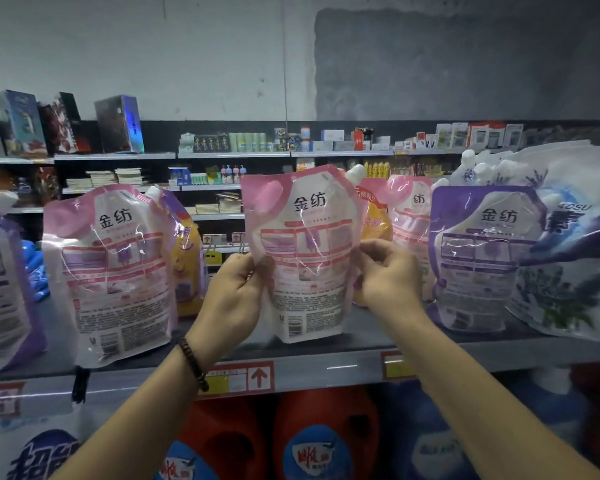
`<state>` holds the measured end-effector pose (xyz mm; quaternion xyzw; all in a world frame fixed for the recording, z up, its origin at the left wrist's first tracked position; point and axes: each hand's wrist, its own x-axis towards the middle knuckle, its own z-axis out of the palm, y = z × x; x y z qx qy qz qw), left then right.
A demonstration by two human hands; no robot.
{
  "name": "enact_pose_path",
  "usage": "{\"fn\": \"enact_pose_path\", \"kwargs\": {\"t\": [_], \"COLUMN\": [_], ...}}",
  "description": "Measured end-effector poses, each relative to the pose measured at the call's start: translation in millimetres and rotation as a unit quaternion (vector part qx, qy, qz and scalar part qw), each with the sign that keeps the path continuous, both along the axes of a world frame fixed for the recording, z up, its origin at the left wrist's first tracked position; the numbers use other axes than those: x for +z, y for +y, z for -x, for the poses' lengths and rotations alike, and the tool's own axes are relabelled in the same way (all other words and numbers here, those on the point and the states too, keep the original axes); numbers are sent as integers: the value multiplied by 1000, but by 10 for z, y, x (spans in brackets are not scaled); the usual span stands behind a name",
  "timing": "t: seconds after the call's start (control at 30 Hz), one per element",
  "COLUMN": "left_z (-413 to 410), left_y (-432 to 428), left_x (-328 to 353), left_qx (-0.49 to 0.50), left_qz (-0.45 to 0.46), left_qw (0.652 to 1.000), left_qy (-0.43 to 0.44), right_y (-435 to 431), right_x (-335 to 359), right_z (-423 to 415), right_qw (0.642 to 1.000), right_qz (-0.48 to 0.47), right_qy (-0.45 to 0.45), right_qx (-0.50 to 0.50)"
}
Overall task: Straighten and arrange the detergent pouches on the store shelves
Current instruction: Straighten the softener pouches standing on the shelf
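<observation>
1. grey metal shelf (361,336) runs beneath both sets of fingers; its front lip lies below the wrists
2. lavender-print pouch (565,265) leans far right of the right fingers; it overlaps the edge of the next pouch
3. purple pouch (478,258) stands just right of the right fingers, back label facing out
4. left pink pouch (115,271) stands well left of the left fingers, tilted, close to the shelf's front lip
5. held pink pouch (305,251) is upright between the two sets of fingers, back label toward the camera; its base is down at the shelf surface, though whether it touches i cannot tell
6. red jug (323,441) sits on the level below, under the fingers and between the forearms
7. left hand (236,289) has thumb and fingers curled, pinching the held pink pouch's left edge at mid-height
8. right hand (388,271) has its fingers curled too, pinching the same pouch's right edge at about the same height
9. yellow pouch (374,223) shows behind, just above the right fingers
10. red price tag (243,377) is fixed on the shelf lip, below the left fingers
11. dark bead bracelet (193,363) circles the left wrist
12. white cap (355,173) tops the held pink pouch's corner, above the right fingers
</observation>
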<state>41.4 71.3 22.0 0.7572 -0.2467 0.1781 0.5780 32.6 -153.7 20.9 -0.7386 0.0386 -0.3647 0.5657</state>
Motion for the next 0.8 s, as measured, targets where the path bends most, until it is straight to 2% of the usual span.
{"fn": "enact_pose_path", "kwargs": {"t": [0.2,0.47,0.6,0.8], "left_z": [-62,-184,-206,-223], "left_y": [-319,-687,-810,-969], "left_x": [29,-31,-36,-85], "left_qx": [-8,-68,-74,-61], "left_qz": [-19,8,-2,-28], "left_qw": [999,991,992,993], "left_qy": [47,111,100,95], "right_y": [-365,-695,-792,-898], "right_x": [-50,-39,-68,-103], "right_z": [53,185,226,297], "right_qw": [999,995,994,989], "right_qz": [-37,-11,-30,-1], "right_qy": [12,6,-4,13], "right_qx": [-33,-99,-106,-148]}}
